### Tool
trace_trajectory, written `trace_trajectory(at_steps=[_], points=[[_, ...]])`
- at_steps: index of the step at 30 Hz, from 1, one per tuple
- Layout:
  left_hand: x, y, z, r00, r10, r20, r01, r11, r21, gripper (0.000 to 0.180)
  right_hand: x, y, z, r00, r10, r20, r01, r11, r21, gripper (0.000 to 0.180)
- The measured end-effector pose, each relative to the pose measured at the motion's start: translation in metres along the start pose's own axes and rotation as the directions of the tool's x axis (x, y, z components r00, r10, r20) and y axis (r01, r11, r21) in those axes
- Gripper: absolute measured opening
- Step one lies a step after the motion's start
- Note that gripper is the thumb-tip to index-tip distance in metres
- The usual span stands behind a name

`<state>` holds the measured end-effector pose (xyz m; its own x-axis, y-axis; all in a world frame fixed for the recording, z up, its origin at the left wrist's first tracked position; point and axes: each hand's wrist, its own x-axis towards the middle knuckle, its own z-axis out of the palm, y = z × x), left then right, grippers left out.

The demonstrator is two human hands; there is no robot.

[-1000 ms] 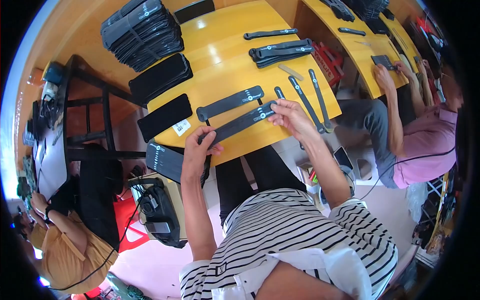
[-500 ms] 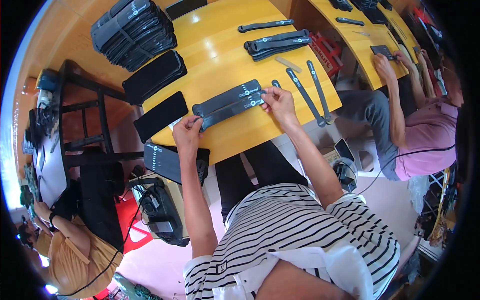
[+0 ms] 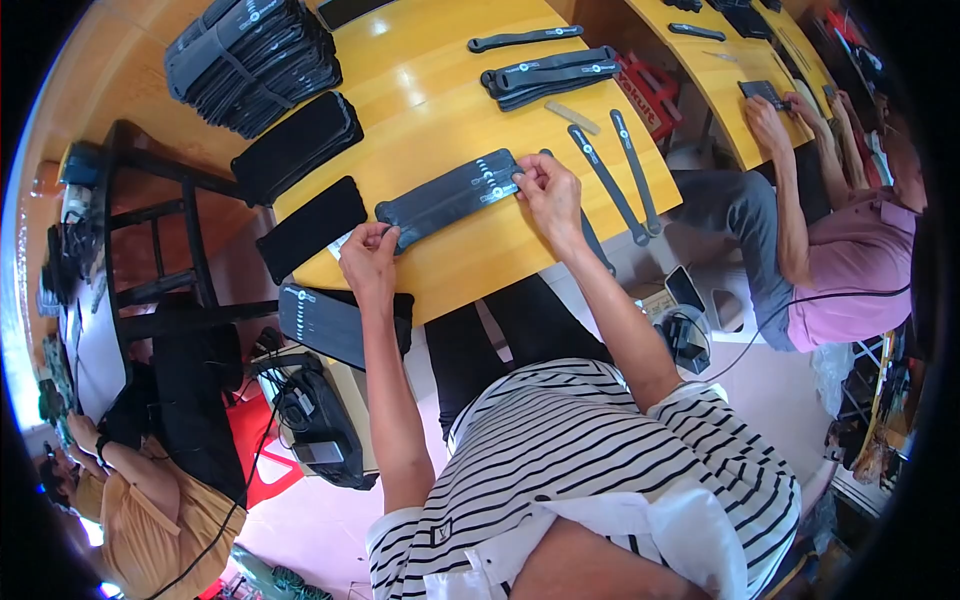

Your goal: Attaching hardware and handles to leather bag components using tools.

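Black strap (image 3: 450, 197) flat on table (image 3: 470, 260) — long axis left-right; both hands' fingers pinch its ends.

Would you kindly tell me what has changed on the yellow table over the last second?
The two long black straps, lying apart a second ago, now lie side by side, pinched at their ends by the left hand and right hand. The stack of black straps and the yellow table stayed put.
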<state>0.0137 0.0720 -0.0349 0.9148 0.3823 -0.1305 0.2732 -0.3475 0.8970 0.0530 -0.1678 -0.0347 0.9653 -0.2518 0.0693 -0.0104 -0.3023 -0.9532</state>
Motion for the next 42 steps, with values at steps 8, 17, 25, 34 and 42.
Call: trace_trajectory(at_steps=[8, 17, 25, 34, 42], points=[[0.005, -0.011, 0.004, 0.999, 0.049, 0.006, -0.049, 0.999, -0.01, 0.015, 0.001, -0.001, 0.0, 1.0, 0.01, -0.003, -0.01, 0.998, -0.055, 0.013], [0.006, -0.01, 0.006, 1.0, 0.002, 0.01, -0.001, 0.997, -0.079, 0.015, 0.0, -0.003, 0.0, 0.999, 0.029, -0.036, -0.03, 0.999, -0.032, 0.014], [0.005, -0.007, 0.006, 0.999, -0.021, 0.024, 0.023, 0.995, -0.096, 0.012, 0.002, 0.005, 0.002, 0.999, 0.005, -0.035, -0.008, 0.995, -0.096, 0.012], [0.004, -0.004, 0.004, 0.999, -0.046, 0.03, 0.048, 0.994, -0.097, 0.012, 0.002, 0.003, 0.004, 0.998, 0.025, -0.055, -0.028, 0.998, -0.055, 0.013], [0.005, -0.005, 0.006, 0.999, -0.023, 0.026, 0.025, 0.996, -0.087, 0.013, 0.003, 0.004, 0.001, 0.999, -0.006, -0.038, 0.0, 0.989, -0.148, 0.013]])
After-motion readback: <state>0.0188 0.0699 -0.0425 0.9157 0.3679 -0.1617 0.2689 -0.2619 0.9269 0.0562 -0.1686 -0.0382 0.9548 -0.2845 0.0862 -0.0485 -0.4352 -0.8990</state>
